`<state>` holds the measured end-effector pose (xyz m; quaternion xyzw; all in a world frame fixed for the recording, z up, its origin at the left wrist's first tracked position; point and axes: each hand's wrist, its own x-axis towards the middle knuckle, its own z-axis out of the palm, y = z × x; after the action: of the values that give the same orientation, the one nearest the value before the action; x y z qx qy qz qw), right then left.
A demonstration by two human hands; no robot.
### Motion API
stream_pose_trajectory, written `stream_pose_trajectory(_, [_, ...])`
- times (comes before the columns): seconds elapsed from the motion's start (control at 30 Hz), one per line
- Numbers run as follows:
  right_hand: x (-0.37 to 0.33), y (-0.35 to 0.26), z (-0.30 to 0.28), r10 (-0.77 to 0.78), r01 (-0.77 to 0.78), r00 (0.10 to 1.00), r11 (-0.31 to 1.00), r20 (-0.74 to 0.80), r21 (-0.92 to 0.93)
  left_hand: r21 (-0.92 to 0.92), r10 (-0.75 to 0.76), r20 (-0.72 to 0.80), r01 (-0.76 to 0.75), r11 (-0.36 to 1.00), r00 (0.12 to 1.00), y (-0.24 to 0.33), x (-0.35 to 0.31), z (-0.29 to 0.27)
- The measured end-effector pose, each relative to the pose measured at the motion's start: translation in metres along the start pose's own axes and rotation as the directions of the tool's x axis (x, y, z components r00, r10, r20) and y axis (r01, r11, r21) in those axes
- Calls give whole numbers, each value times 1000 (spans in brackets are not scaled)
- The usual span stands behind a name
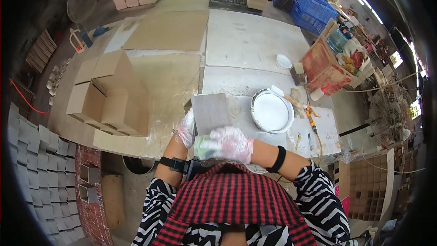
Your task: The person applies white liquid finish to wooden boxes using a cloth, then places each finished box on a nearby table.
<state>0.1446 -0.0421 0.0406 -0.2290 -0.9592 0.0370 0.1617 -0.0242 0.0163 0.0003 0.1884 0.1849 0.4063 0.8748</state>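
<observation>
My left hand [185, 130], in a white-smeared thin glove, grips the left side of a grey-brown cardboard box [213, 113]. The box's flat face is turned up, and its near side is partly hidden by my other hand. Close to the near edge of the box, my right hand [233, 144], gloved the same way, is closed over a pale green pad [203, 144]. Most of that pad lies under the fingers. Right of the box stands a round tub of white liquid [272, 111], with a wooden-handled brush [287, 97] resting across its rim.
Stacked brown boxes [109, 95] occupy the table's left side. An orange air gun [311, 115] with a hose lies right of the tub. Farther back are a small white bowl [283, 61] and a red-stained wooden crate [324, 66]. A fan [390, 114] stands at the right.
</observation>
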Motion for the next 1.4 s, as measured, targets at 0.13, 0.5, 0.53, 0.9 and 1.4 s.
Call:
stream_pose_trajectory(0.13, [6, 10, -31, -51, 52, 998, 998, -25, 22, -51, -1, 96, 6, 999, 995, -1, 12, -31])
stream_pose_trajectory(0.5, [28, 75, -61, 244, -252, 922, 968, -301, 13, -85, -64, 159, 78, 993, 985, -16, -5, -5])
stream_pose_trajectory(0.53, [25, 70, -60, 158, -170, 950, 985, -268, -25, -88, -43, 214, 63, 994, 976, -18, -1, -11])
stream_pose_trajectory(0.9, [34, 70, -67, 786, -619, 598, 329, 158, 713, 260, 11, -47, 1, 966, 999, -25, -12, -21])
stream_pose_trajectory(1.4, [-89, 107, -26, 925, -830, 381, 346, -8, 437, -282, 136, -132, -169, 944, 982, -54, 0, -40])
